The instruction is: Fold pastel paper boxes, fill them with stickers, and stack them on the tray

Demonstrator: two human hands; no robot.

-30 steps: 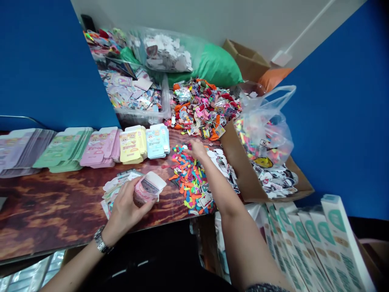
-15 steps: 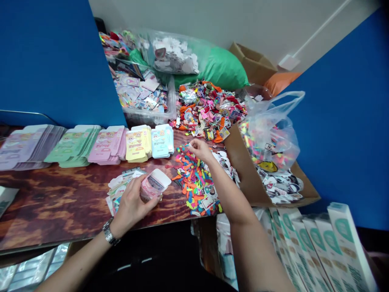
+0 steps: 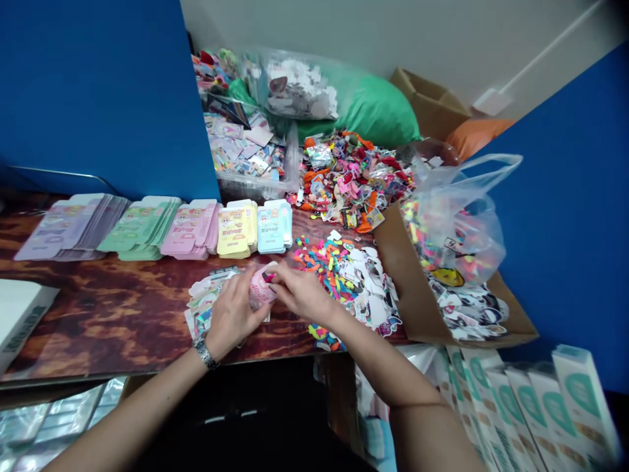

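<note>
My left hand (image 3: 232,308) is wrapped around a small pink paper box (image 3: 259,290) with its flap end up, just above the table. At the box's mouth, my right hand (image 3: 296,288) has its fingers pinched together. A dark pink bit shows by those fingertips, too small to make out. Under my left hand lies a loose stack of printed cards and stickers (image 3: 199,305). To the right of my right hand spreads a pile of small bright pieces that look like deflated balloons (image 3: 324,257), with white-backed stickers (image 3: 366,278) beside it.
Flat boxes stand in rows along the back: purple (image 3: 61,226), green (image 3: 137,226), pink (image 3: 189,226), yellow (image 3: 236,229) and blue (image 3: 272,226). Behind lie a trinket heap (image 3: 348,174) and a clear bin (image 3: 255,187). At right sits an open carton (image 3: 407,295) with a plastic bag (image 3: 466,223).
My right hand has come from the balloon pile leftward to the mouth of the pink box. The box is turned more upright in my left hand. The view has shifted left.
</note>
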